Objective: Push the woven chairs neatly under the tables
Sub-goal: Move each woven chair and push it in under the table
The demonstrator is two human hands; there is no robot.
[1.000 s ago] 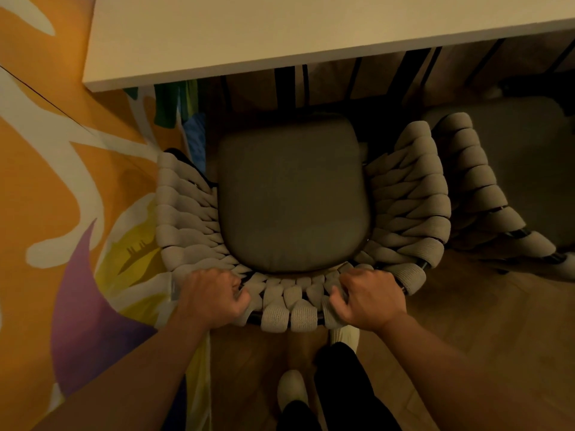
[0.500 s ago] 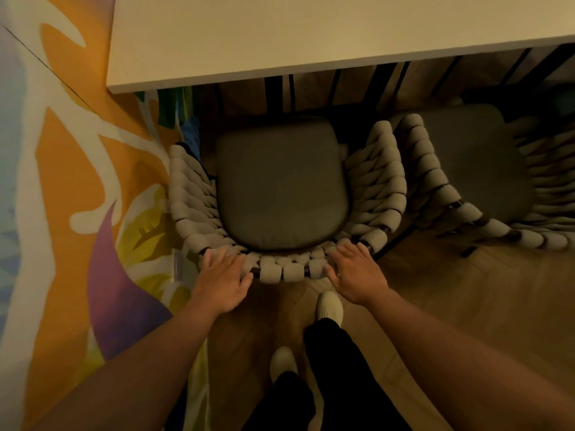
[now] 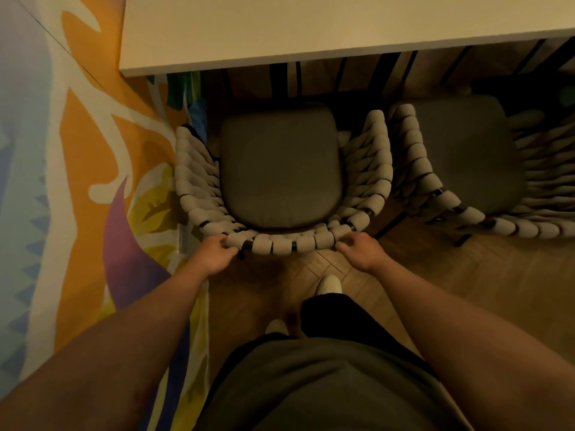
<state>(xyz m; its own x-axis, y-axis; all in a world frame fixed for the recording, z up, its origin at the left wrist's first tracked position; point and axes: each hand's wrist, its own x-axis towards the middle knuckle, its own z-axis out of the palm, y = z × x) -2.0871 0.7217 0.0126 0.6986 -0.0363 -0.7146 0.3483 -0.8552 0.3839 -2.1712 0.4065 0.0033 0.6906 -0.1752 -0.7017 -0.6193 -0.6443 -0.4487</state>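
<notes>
Standing close behind the chair (image 3: 280, 181), the person leans over it with both arms stretched forward, pale shoes (image 3: 328, 284) planted on the wooden floor (image 3: 466, 290). The left hand (image 3: 214, 255) curls around the left end of the woven back rail, fingers wrapped onto the cord. The right hand (image 3: 362, 251) sits at the right end of the same rail with fingers loosely bent, touching or just short of the weave; I cannot tell whether it truly grips.

The chair stands just beside the painted wall (image 3: 77, 181) on its left, its seat cushion mostly out in the open, only the front edge near the lip of the counter (image 3: 311, 32). A second chair (image 3: 460, 157) sits just beside it on the right, their woven arms nearly touching.

To finish this well, I'd say both hands should press evenly and low on the rail, so the chair slides straight rather than swinging. The gap on either side is tight, so a skewed push could scrape the wall or snag the neighbour's weave. Dark legs (image 3: 342, 79) show under the counter; the seat should pass between them, stopping with the back rail square to the counter edge.
</notes>
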